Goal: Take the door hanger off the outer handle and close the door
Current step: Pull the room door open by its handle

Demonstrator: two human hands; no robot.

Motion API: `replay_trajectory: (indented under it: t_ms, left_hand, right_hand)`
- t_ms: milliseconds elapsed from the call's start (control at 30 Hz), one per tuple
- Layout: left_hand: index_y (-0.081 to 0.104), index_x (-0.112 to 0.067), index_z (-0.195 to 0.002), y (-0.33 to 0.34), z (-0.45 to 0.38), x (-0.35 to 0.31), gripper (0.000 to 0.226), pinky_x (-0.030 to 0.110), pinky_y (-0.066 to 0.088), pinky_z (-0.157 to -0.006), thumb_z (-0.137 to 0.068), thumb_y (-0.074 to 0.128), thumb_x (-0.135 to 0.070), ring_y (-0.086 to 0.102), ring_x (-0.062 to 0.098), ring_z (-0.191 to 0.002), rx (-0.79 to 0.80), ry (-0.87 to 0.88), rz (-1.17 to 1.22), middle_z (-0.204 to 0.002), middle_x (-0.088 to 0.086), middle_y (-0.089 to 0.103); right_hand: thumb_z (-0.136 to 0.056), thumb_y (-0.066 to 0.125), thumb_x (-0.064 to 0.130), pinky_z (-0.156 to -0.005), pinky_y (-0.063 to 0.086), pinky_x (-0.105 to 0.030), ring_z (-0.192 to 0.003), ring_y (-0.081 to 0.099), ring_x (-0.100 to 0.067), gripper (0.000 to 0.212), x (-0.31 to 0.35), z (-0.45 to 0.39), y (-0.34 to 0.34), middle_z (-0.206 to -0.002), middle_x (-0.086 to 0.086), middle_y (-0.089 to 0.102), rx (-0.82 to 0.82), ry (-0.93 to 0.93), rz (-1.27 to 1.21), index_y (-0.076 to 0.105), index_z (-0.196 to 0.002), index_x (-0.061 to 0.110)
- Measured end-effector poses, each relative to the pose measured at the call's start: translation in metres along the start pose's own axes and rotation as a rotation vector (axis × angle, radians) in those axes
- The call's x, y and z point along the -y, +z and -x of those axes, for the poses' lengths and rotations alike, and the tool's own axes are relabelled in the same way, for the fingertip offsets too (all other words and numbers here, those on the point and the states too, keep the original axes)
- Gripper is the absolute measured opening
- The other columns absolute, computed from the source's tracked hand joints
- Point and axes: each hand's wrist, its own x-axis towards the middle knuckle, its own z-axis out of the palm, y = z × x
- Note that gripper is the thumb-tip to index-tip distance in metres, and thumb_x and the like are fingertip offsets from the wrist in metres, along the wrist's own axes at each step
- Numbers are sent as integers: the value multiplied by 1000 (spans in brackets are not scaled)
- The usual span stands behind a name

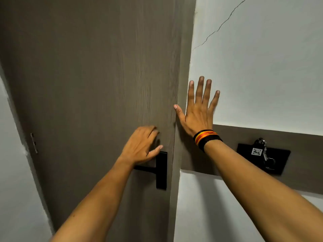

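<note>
Pressing flat against the door [97, 84], the left hand [139, 145] lies palm-down on the brown wood-grain panel just above the black handle [161, 170], its fingers held close together and slightly bent, the thumb out to the side and touching the top of the handle's back plate. It grips nothing. The handle's lever runs out to the left from the plate and passes under the left wrist. The right hand [199, 110] lies open on the white wall [262, 75] just right of the frame [183, 67], fingers spread wide and pointing up, the thumb stretched left so that its tip meets the frame by the door's edge; it also holds nothing. A band [207, 138] of black, red and yellow thread wraps the right wrist. The door's edge sits tight against the frame, with only a thin seam between them. A hinge [34, 143] shows at the door's far left side. Right of the frame a brown strip [305, 154] crosses the wall, and on it sits a black plate [277, 161] with a tagged key [260, 149] hanging at its top. A thin crack [225, 21] climbs the wall above. The door hanger appears nowhere in view, neither on the handle nor in either hand.
</note>
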Motion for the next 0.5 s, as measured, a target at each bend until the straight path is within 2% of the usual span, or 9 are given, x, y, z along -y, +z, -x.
replay_trajectory:
  t_ms: [67,100,133,267,400,433,500]
  left_hand:
    - [69,-7,-112,20,12,2,62,42,56,-78,-100,39,-61,66,31,-90,57,46,6,-110,14,71]
    - [69,-10,-105,38,21,1,61,41,55,-73,-100,38,-63,63,28,-83,52,62,20,-102,11,71]
    - [69,-12,-101,50,30,-2,61,40,54,-71,-99,38,-64,62,26,-80,107,46,47,-98,8,70]
    - [69,-15,-92,92,49,-4,77,35,53,-63,-97,25,-78,64,22,-76,136,24,96,-87,4,71]
    - [66,-19,-91,118,64,-13,97,32,50,-59,-79,9,-96,69,19,-73,285,-84,163,-82,1,74]
    - [66,-21,-86,126,67,-16,96,29,47,-54,-77,12,-99,68,17,-66,292,-118,187,-74,-1,73]
    - [62,-23,-65,133,71,-21,83,21,27,-42,-78,30,-98,55,14,-42,200,-171,194,-49,-8,57]
  right_hand:
    - [-94,27,74,-121,8,-69,-157,3,-40,94,5,-4,5,-171,-19,4,7,22,12,7,-163,13]
    - [-94,27,75,-121,8,-70,-157,3,-40,95,6,-5,10,-171,-19,4,4,28,30,7,-163,13]
    - [-94,27,75,-121,8,-70,-157,4,-40,96,6,-7,16,-171,-19,5,-12,25,46,7,-163,12]
    - [-93,27,78,-121,7,-70,-157,7,-41,99,10,-7,30,-170,-19,8,-70,33,82,9,-163,11]
    - [-93,26,77,-120,9,-71,-157,8,-41,99,13,-6,27,-170,-20,10,-111,53,92,13,-163,9]
    - [-93,27,77,-120,9,-71,-157,8,-41,99,13,-5,28,-170,-20,10,-111,59,98,13,-162,8]
    - [-93,26,77,-120,9,-70,-157,8,-41,100,14,-6,27,-170,-19,11,-116,58,105,14,-162,6]
